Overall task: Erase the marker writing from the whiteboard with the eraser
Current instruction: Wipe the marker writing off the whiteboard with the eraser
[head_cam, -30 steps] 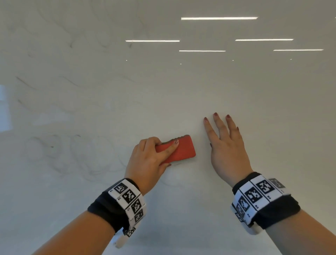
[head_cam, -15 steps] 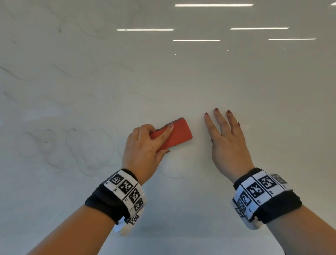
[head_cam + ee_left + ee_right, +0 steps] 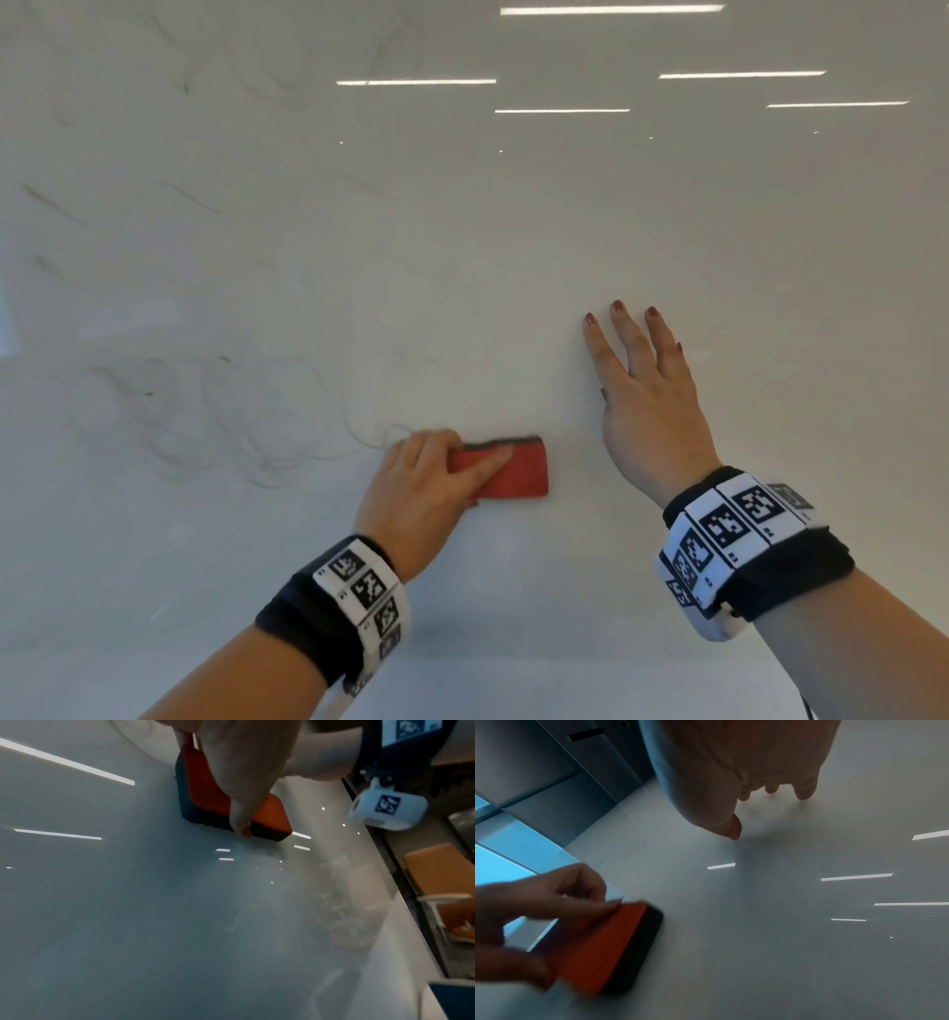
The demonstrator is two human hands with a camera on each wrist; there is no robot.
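A white whiteboard [image 3: 667, 231] fills the head view. Faint grey marker loops [image 3: 215, 411] and smears remain on its left part. My left hand [image 3: 426, 493] grips a red eraser [image 3: 513, 473] with a dark felt underside, pressed flat on the board. The left wrist view shows the eraser [image 3: 213, 795] from the side, with my thumb across its edge. My right hand [image 3: 642, 401] rests flat on the board to the right of the eraser, fingers straight and spread. The right wrist view has the eraser [image 3: 608, 945] low on the left and my right hand's fingertips [image 3: 803, 795] touching the board.
Ceiling light reflections [image 3: 606, 10] streak the upper board. Beyond the board's edge, the left wrist view shows an orange chair [image 3: 442, 874]. A dark frame and blue window area [image 3: 505, 862] lie past the board's left side in the right wrist view.
My left hand has brought the eraser down and turned it level, after a small upward stroke. The right hand has stayed flat on the board.
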